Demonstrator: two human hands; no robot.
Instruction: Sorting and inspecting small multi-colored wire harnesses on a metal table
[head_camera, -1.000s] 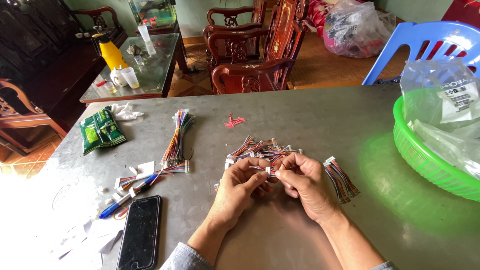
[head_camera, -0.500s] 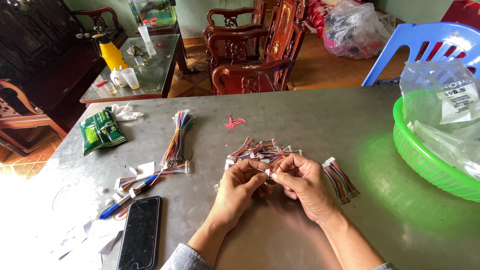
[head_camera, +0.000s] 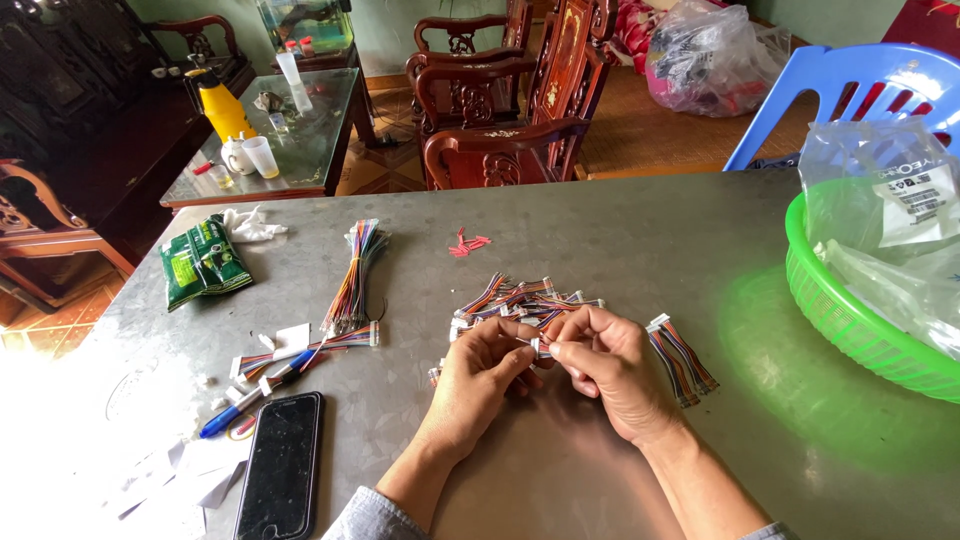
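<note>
Both hands meet at the table's middle, the left hand (head_camera: 478, 375) and right hand (head_camera: 608, 365) pinched together on one small white-plugged multicoloured wire lead (head_camera: 537, 347), its length running between the fingertips, the loose heap of matching leads (head_camera: 515, 298) just beyond

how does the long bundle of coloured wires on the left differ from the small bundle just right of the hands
The long bundle is clearly longer than the small bundle. The long bundle lies well left of the left hand, away from both hands, while the small bundle lies close beside the right hand. The long bundle fans out at its far end; the small bundle stays compact. Both are multicoloured wires lying untouched on the grey table.
</note>
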